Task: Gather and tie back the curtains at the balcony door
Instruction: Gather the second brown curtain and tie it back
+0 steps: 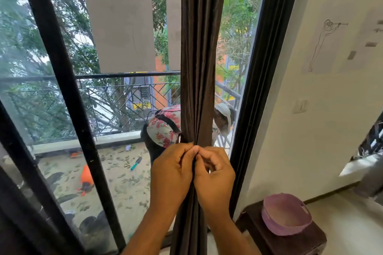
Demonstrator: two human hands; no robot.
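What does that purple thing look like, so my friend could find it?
Look right of the dark curtain, low by the white wall. A dark wooden stool stands there, and on it sits a soft purple basket, round and open-topped, the only purple thing around.

Faint lettering at top of right wall (339, 109), blurred, unreadable; no other text legible

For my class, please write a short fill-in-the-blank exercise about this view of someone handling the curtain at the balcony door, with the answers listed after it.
1. The left hand and right hand pinch the gathered curtain, whose colour is dark ____.
2. The basket on the dark stool at lower right is coloured ____.
3. The line drawing of a figure hangs on the white ____.

Answers: brown; purple; wall
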